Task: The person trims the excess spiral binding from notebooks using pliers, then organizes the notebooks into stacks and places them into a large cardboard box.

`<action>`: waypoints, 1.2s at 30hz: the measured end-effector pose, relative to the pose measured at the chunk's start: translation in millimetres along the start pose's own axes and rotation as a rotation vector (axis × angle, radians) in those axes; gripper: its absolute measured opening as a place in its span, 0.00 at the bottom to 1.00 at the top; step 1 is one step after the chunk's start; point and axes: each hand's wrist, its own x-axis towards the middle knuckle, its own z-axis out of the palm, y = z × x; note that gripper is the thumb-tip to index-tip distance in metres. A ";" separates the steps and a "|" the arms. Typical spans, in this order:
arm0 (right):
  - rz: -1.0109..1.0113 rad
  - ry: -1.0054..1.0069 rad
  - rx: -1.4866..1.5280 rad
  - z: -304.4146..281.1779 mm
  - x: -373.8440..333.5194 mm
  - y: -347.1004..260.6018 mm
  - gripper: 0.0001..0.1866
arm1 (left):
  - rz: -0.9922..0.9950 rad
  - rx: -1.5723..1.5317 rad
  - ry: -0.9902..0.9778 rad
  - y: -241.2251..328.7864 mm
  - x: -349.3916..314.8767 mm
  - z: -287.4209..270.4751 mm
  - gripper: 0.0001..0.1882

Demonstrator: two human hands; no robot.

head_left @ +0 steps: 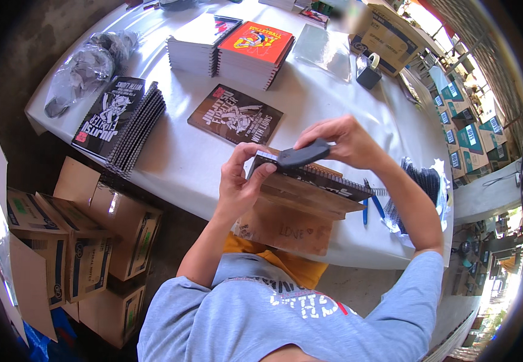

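Two hands meet over one spiral-bound notebook with a dark cover [310, 181], held up above the near edge of the white-covered table [177, 163], our landmark here. From the head view, we see our left hand [240, 181] curled around the notebook's left end, thumb on top and fingers wrapped under. Our right hand [346, 142] closes around a dark grey, smooth, wedge-shaped plastic tool [302, 155] and presses it against the wire spine.

We judge that the tool could slip off the rounded coil, since the notebook hangs unsupported and the grip sits at one end only; the brown cardboard sheets [297, 202] beneath it could slide loose too.

On the table's far side stand two squared stacks of white-edged notebooks [231, 51], one with a glossy orange cover. Toward its left edge lies a slanting stack of black-covered notebooks [120, 123], and beyond it crinkled clear plastic bags [86, 69]. Below the table's left side sit matte brown cardboard cartons [80, 241].
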 end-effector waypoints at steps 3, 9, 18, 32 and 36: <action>-0.162 -0.062 0.169 -9.3 5.1 -11.9 0.11 | -0.029 -0.160 0.004 -9.4 -2.6 0.3 0.11; -0.239 -0.082 0.106 -10.0 20.4 -3.0 0.11 | 0.017 -0.246 0.015 -11.7 -2.2 6.5 0.13; -0.432 -0.102 0.246 6.2 21.2 2.1 0.12 | 0.068 -0.207 -0.013 -18.5 -2.9 1.7 0.14; -0.191 0.102 -0.077 0.6 17.3 52.6 0.19 | -0.001 -0.181 0.008 -7.6 1.1 5.0 0.20; 0.210 0.383 -0.721 -36.8 -54.7 93.9 0.32 | 0.089 -0.094 -0.104 -10.7 4.3 1.7 0.14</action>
